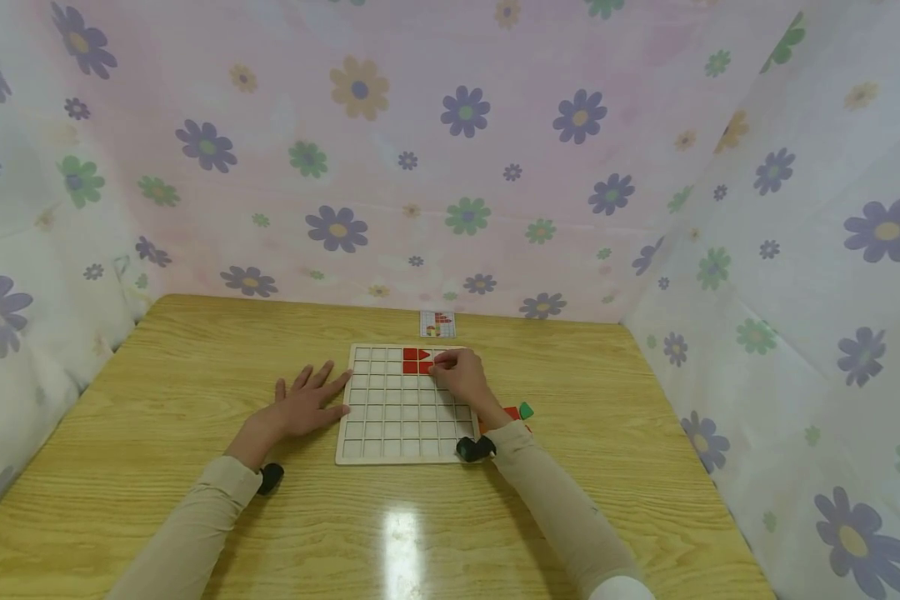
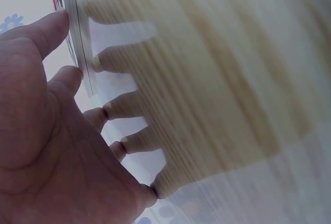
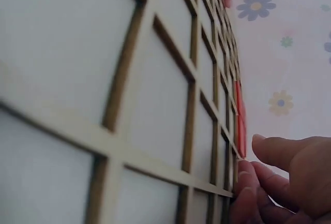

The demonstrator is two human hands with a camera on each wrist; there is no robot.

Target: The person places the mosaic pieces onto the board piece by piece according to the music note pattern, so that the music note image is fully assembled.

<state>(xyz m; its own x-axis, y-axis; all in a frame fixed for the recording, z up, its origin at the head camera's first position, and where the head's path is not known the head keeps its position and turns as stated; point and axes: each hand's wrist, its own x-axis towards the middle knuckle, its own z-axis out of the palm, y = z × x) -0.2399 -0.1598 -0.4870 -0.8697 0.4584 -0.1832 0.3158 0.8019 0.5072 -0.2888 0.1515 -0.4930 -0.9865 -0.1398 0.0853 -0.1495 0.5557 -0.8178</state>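
A pale wooden grid board (image 1: 371,429) lies on the table, divided into square cells. Near its far side sit several red pieces (image 1: 411,367), one with a pointed end. The left hand (image 1: 303,408) rests on the table with fingers spread, thumb and index fingertips against the board's left edge (image 2: 77,32). Over the far right cells is the right hand (image 1: 461,377), its fingertips at the board beside the red pieces (image 3: 241,123). In the right wrist view its thumb (image 3: 276,149) stands apart from the fingers, and no piece shows between them.
A small pattern card (image 1: 437,324) lies behind the board. Right of the board, partly behind the right wrist, are loose pieces, among them a green piece (image 1: 526,410) and a red piece (image 1: 512,412). Flowered cloth (image 1: 390,183) walls the table at the back and sides.
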